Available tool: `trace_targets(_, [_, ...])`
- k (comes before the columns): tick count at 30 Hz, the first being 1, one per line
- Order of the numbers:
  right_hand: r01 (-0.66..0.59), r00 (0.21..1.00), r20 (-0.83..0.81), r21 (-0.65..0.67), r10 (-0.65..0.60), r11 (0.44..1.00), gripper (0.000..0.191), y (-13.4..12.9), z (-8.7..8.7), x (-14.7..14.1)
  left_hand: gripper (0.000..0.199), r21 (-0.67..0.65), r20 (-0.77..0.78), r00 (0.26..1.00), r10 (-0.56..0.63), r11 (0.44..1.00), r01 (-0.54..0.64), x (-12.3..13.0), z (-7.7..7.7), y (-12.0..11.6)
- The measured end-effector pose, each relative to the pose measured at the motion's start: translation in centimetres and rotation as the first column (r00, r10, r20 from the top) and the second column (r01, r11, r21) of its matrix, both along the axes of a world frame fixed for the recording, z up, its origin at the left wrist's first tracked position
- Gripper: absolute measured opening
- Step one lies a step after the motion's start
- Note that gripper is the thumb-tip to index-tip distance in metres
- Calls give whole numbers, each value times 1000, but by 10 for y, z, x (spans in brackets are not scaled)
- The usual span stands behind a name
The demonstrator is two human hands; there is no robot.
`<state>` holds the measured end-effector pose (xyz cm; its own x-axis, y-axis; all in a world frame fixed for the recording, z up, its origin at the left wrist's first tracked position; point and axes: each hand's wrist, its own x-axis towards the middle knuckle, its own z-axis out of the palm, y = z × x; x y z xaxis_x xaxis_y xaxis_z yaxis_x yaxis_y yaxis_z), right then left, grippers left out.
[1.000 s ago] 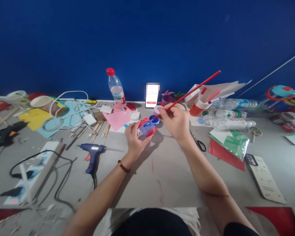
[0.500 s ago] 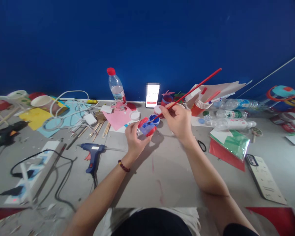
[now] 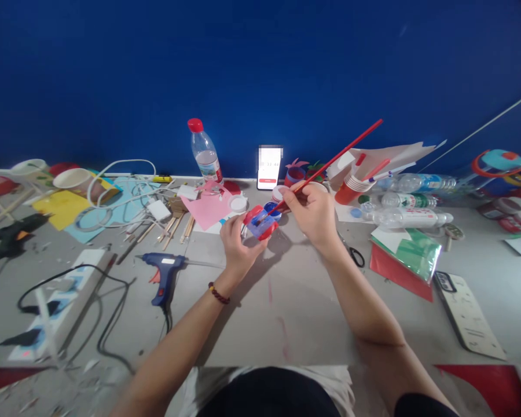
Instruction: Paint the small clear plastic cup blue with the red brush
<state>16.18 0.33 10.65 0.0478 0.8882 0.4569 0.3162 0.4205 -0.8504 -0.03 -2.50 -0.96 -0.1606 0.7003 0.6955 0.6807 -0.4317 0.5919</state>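
Note:
My left hand (image 3: 239,243) is closed on a small red and blue piece (image 3: 263,225), held above the table. Between the thumb and fingers of my right hand (image 3: 310,211) is a long red paintbrush (image 3: 351,143), its handle slanting up to the right. The brush's lower end lies over the blue part of the piece. Just behind the piece stands an open pot of blue paint (image 3: 272,209). A white round lid (image 3: 238,204) rests to the left, on pink paper (image 3: 206,209).
A blue glue gun (image 3: 167,269) and a power strip (image 3: 65,298) with cables lie left. A red-capped bottle (image 3: 205,153) and a lit phone (image 3: 269,168) stand at the back. Stacked cups (image 3: 353,185), clear bottles (image 3: 412,218), scissors (image 3: 356,256) and another phone (image 3: 469,315) are right.
The brush handle's top has shifted slightly left and my right hand has moved a little left. The piece in my left hand has tilted slightly.

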Motion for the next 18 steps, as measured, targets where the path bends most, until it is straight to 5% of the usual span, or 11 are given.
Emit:
trace_targets(12, [178,982,37,118,-183,977,24,8,-1,18,63,19,24,999,-24,1000,23,-2,-2,0])
trace_targets(18, [107,970,201,162,-139,981,25,-3,0,7,64,41,5,1000,-11,999,10,-2,-2,1])
